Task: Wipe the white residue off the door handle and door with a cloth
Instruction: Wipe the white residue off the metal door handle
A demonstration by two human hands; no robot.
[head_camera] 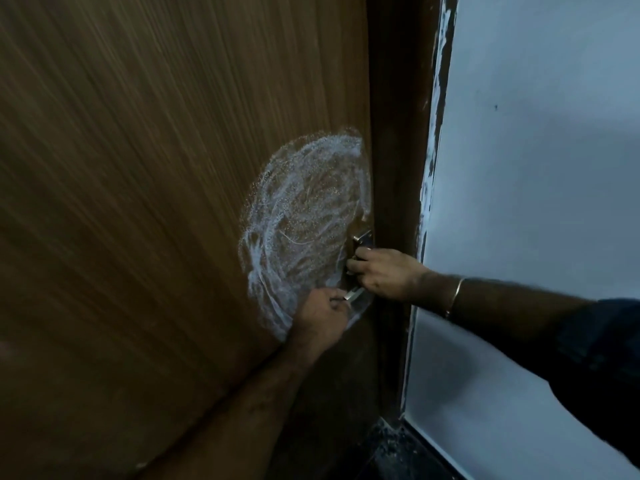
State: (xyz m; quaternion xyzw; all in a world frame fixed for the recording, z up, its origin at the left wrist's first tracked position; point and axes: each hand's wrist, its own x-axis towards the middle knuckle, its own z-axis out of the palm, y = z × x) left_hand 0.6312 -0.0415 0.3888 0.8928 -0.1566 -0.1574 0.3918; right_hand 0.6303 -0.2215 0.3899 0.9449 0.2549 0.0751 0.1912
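Head view looks down a brown wood-grain door (138, 168) beside a dark frame (398, 133) and a pale, paint-smeared wall (536, 168), with swirled white residue (304, 209) ringing the metal door handle (362, 240) near the door's edge. Right hand (384, 275), with a thin bangle (455, 296) at the wrist, curls its fingers around that handle, hiding most of it. Left hand (322, 317) just below is curled against the residue; no cloth can be made out.

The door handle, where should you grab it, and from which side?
Grab the door handle by its bare upper part, coming from the right, the frame side. It stands out from the door there, so fingers can curl behind it, as the right hand does. The left hand covers its lower end.
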